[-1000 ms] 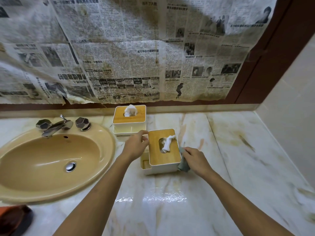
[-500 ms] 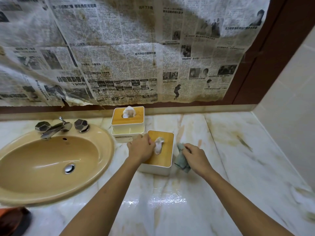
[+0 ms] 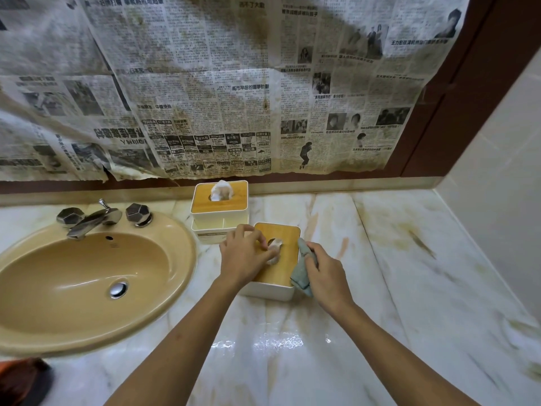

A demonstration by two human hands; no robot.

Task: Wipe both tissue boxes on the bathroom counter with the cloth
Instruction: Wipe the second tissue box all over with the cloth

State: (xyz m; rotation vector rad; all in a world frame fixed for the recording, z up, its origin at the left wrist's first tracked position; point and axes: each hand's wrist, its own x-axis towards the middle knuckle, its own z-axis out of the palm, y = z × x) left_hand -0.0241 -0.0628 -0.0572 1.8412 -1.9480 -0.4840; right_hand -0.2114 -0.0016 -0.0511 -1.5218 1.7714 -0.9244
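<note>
Two white tissue boxes with wooden lids stand on the marble counter (image 3: 395,273). The near tissue box (image 3: 285,265) lies under my hands. My left hand (image 3: 244,257) rests on its lid, fingers pressing down beside the tissue that sticks out. My right hand (image 3: 325,273) grips a grey-green cloth (image 3: 303,272) against the box's right side. The far tissue box (image 3: 219,202) sits behind it by the wall, a white tissue poking up from its slot, with neither hand on it.
A tan oval sink (image 3: 87,282) with a chrome faucet (image 3: 90,219) fills the left. Stained newspaper (image 3: 219,83) hangs on the wall behind. A tiled wall (image 3: 497,186) closes the right side. A dark object (image 3: 20,382) sits at the bottom left corner.
The near box has turned and now stands square to me. My left hand moved from its back corner onto the lid. My right hand brought the cloth up along the box's right side.
</note>
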